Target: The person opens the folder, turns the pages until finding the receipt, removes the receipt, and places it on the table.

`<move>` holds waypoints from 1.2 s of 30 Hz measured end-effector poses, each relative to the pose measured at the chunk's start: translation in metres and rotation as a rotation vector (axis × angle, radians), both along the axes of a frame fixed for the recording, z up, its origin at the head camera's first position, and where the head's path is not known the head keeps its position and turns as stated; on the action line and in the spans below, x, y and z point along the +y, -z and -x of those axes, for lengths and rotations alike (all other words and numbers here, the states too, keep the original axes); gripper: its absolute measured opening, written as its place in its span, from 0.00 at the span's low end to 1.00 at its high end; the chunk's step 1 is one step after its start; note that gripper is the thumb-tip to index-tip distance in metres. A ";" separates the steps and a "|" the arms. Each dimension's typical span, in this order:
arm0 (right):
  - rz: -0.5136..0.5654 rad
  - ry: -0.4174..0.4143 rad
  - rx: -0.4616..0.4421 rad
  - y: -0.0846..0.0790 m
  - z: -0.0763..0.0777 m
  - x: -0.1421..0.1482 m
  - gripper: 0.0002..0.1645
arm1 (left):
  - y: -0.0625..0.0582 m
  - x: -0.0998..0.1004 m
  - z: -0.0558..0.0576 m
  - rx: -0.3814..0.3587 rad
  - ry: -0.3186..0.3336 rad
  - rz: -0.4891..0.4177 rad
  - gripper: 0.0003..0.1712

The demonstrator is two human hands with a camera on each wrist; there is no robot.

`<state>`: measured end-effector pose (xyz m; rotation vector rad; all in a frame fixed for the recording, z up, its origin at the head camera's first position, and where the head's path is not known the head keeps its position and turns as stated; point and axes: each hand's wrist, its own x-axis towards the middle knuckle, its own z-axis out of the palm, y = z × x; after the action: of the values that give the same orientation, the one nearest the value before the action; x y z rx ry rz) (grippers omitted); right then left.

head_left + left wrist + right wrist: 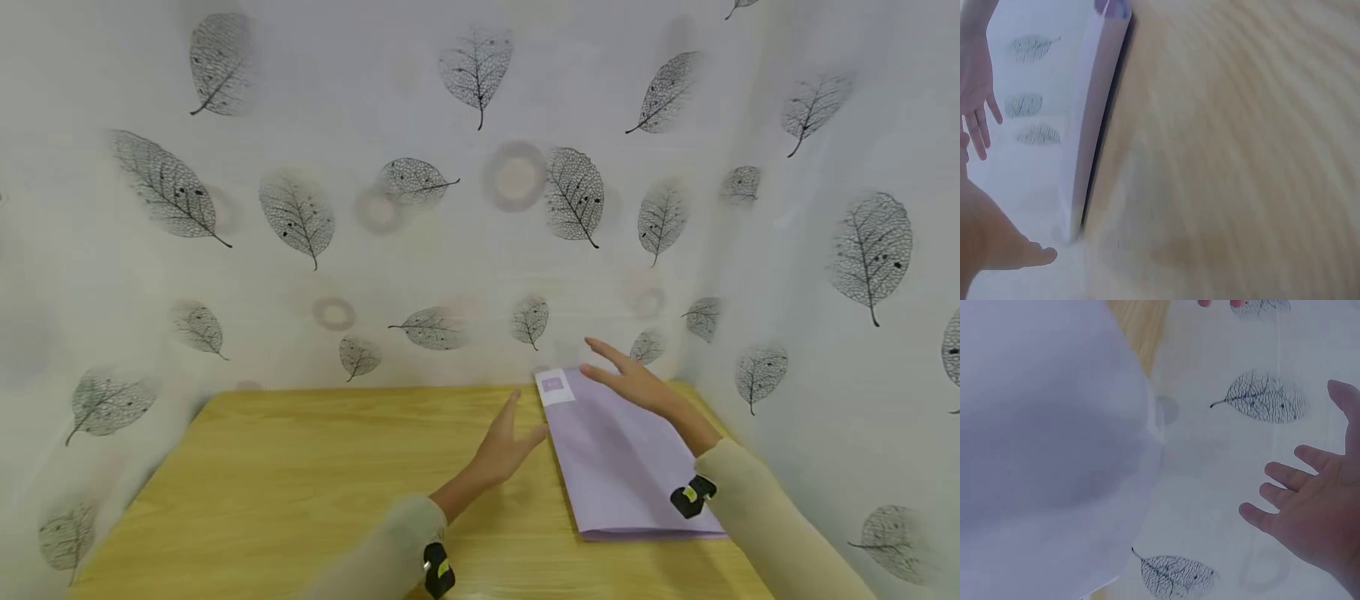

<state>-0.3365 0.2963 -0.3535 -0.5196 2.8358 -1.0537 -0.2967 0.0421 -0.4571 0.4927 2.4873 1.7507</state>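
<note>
A flat lavender folder [630, 458] with a white label [556, 387] at its far left corner lies on the right part of the table. Over its left edge, in the head view, my left hand [501, 446] hovers with fingers extended and thumb spread. My right hand [633, 387] is raised above the folder's far part, fingers straight, palm turned toward the left hand. Neither hand holds anything. From the left wrist, the folder [1088, 106] shows its long, slightly raised side. The right wrist view has its broad plain face [1041, 450] beside the spread right hand [1319, 506].
The yellow wood-grain table [300, 475] extends to the left of the folder. Behind it and along both sides hangs a whitish curtain [420, 258] printed with dark skeleton leaves. Each sleeved wrist wears a small black device [438, 570].
</note>
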 end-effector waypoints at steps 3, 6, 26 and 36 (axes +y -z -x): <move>0.044 0.023 -0.023 0.002 -0.001 0.022 0.45 | 0.005 0.016 -0.006 -0.095 -0.016 -0.108 0.53; 0.078 0.048 -0.066 0.006 -0.004 0.049 0.44 | 0.010 0.031 -0.011 -0.142 -0.004 -0.166 0.55; 0.018 0.290 -0.353 0.092 -0.023 0.141 0.41 | 0.042 0.061 -0.012 -0.251 -0.023 -0.385 0.53; 0.136 0.350 -0.412 0.091 -0.020 0.152 0.39 | 0.039 0.068 0.001 -0.245 -0.052 -0.380 0.50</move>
<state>-0.3170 0.4479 -0.4442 0.1846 2.5445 -1.2418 -0.2977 0.1100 -0.4959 0.2145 2.0296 2.1662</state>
